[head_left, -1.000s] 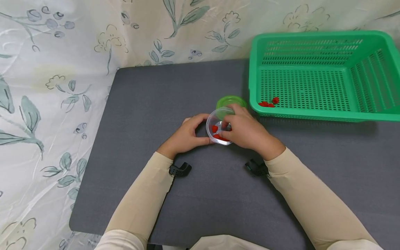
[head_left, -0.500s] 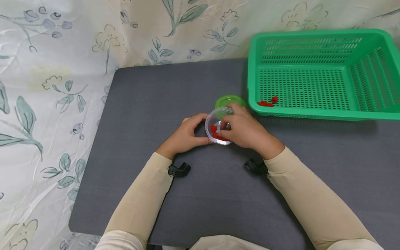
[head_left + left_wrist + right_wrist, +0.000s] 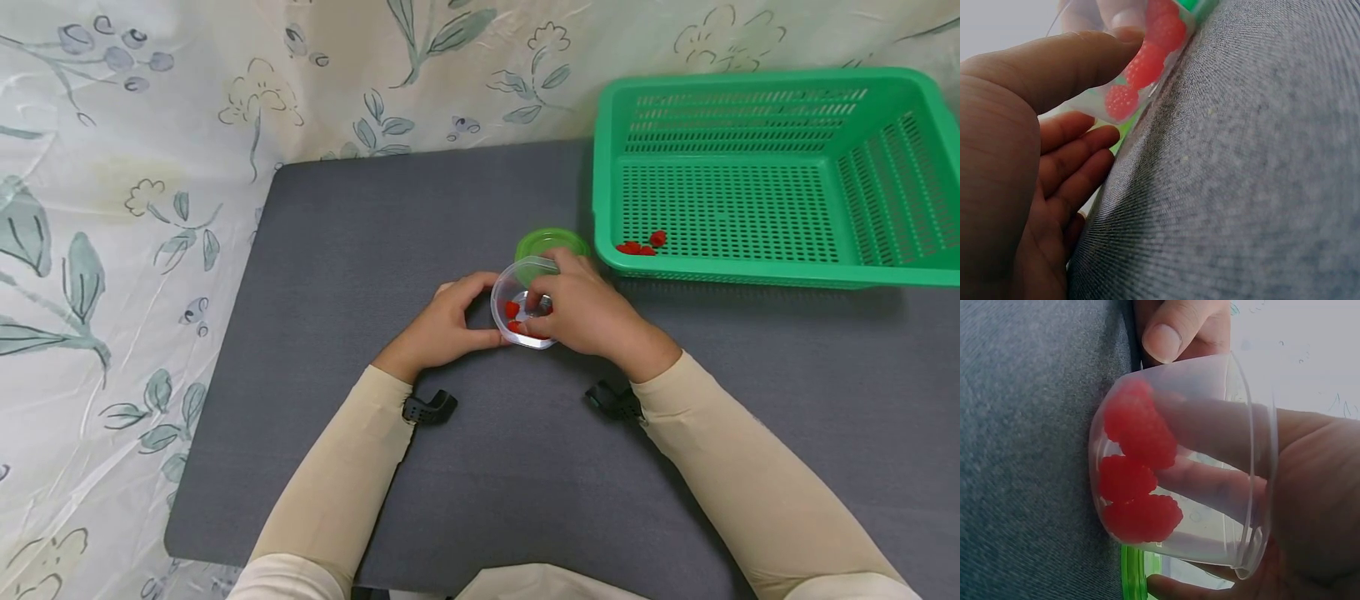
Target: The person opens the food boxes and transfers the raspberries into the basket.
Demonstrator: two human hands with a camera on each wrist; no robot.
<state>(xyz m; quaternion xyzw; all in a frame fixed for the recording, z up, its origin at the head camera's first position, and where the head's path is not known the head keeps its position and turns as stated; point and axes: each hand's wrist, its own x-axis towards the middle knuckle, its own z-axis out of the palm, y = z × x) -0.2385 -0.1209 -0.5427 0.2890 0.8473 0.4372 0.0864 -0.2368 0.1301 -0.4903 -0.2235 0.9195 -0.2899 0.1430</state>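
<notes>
A clear plastic cup (image 3: 1207, 540) with several red raspberries (image 3: 1144, 519) in its bottom stands on the dark grey table. My left hand (image 3: 442, 329) grips the cup from the left, thumb on the near side of its wall and fingers behind. From the right, my right hand (image 3: 592, 312) reaches over the rim with thumb and fingers down inside. In the right wrist view those fingertips bracket the upper raspberry (image 3: 1147, 440), pinching it. A round green lid (image 3: 551, 242) lies just beyond the cup, partly covered by the right hand.
At the back right sits a large green slotted basket (image 3: 712, 271), with several raspberries (image 3: 633, 248) in its near left corner. A flower-patterned cloth (image 3: 420, 117) hangs behind and to the left of the table (image 3: 360, 242).
The right thumb and fingers shift slightly among the raspberries inside the cup. My left hand keeps its hold, and the basket's raspberries lie as before.
</notes>
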